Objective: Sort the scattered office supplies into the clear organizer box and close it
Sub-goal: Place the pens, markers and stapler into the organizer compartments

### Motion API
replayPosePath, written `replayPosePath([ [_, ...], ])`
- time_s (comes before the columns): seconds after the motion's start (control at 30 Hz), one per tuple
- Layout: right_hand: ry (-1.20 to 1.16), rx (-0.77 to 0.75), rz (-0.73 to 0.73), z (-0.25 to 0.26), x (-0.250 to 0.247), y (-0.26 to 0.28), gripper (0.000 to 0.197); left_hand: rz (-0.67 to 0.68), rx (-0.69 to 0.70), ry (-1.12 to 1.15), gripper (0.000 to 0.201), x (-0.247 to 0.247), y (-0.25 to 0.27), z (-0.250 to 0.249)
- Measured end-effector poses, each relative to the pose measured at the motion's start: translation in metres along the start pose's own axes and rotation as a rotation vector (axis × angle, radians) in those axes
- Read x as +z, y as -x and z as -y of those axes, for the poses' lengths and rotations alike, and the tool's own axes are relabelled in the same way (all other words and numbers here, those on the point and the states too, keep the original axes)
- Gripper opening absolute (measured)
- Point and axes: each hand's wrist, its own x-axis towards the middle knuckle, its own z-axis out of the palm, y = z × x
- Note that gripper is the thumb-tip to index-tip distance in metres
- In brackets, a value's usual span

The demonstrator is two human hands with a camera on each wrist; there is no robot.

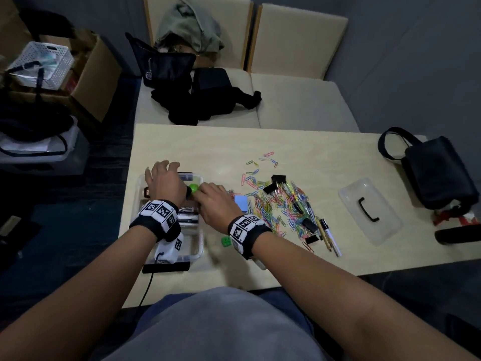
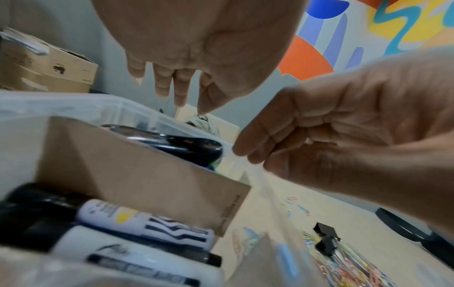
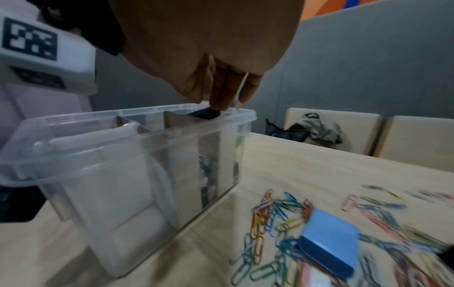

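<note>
Lidless clear organizer box (image 1: pixel 200 250), paperclips (image 1: pixel 276 204) alongside

My organizer box (image 3: pixel 117 174) is clear glossy plastic with matt brown cardboard dividers (image 2: pixel 137 174); beside it, pale smooth wood-look table (image 1: pixel 208 147), glossy coloured paperclips (image 1: pixel 276 201).

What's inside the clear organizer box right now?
The clear organizer box holds cardboard dividers, markers in the near compartment and dark items further back. Both hands cover part of it, so the remaining contents are hidden.
</note>
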Motion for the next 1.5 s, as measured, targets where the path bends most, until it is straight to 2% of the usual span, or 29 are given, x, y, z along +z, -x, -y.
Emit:
replayPosePath([
  [0.1,-0.04,0.117,-0.079,-0.027,-0.01,0.02,0.03,-0.023,0.06,0.036,0.046,0.01,0.002,-0.027],
  [0.23,-0.048,0.278,-0.093,-0.072,-0.027,0.053,0.028,0.005,0.138,0.038,0.037,0.023,0.01,-0.07],
  [0.47,-0.039,0.593,-0.098,-0.161,-0.045,0.139,0.027,0.235,0.252,0.082,0.024,0.062,0.025,-0.144],
  [0.67,-0.029,0.83,-0.009,-0.22,-0.05,0.198,0.028,0.501,0.33,0.068,0.017,0.099,0.037,-0.196],
  [0.83,-0.005,0.972,0.126,-0.255,-0.05,0.233,0.029,0.607,0.351,0.018,0.013,0.136,0.045,-0.235],
  [0.97,-0.032,1.059,0.263,-0.272,-0.042,0.25,0.048,0.667,0.306,0.024,0.015,0.169,0.049,-0.264],
  [1.17,-0.161,1.059,0.35,-0.286,-0.021,0.257,0.035,0.634,0.166,0.004,0.013,0.201,0.039,-0.289],
  [1.37,-0.3,1.074,0.348,-0.299,-0.014,0.26,0.031,0.586,0.012,-0.057,0.023,0.218,0.017,-0.307],
  [1.5,-0.333,1.049,0.414,-0.309,-0.012,0.261,0.035,0.599,-0.049,-0.044,0.023,0.233,0.013,-0.317],
])
